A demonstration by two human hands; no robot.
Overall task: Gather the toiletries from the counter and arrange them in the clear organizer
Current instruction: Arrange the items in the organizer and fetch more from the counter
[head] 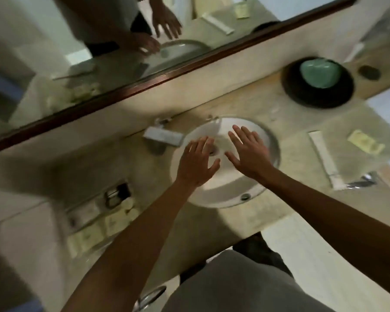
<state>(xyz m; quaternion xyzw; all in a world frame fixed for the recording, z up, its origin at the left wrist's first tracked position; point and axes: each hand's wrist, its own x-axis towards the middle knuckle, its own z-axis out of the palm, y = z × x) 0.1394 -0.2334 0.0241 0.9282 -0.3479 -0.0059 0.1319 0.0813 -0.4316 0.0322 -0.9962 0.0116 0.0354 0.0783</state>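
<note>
Empty, fingers spread, left hand [197,162] and right hand [248,152] hover over the white round sink [268,140]; gathering seems unstarted, likely next reaching the long white tube [323,157].

Both hands, left [197,163] and right [249,152], hover flat-fingered over the white sink [266,190].

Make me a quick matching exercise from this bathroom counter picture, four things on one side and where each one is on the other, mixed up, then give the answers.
Things:
1. white tube
2. green soap
3. yellow sachet
4. left hand

Places:
A. in the black dish
B. over the sink
C. on the counter, right of the sink
D. far right, beyond the tube

Pairs: 1-C, 2-A, 3-D, 4-B
</note>
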